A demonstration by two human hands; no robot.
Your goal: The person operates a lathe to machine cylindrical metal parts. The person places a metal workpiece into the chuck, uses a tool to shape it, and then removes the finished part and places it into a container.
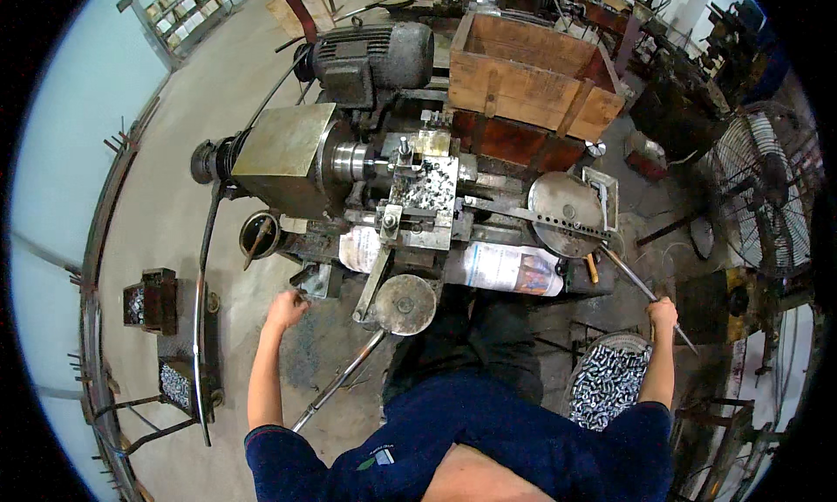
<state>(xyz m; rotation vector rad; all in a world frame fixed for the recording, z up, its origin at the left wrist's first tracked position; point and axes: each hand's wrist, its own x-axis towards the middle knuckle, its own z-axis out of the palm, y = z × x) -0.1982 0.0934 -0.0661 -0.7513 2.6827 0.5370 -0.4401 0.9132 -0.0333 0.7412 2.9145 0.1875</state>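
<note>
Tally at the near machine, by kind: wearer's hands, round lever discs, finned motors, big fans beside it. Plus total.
Hands: 2
Discs: 2
Motor: 1
Fan: 1
Total: 6

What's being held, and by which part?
The right grip holds the long silvery metal rod near its outer end; whether the left grip holds anything can't be told.
</note>
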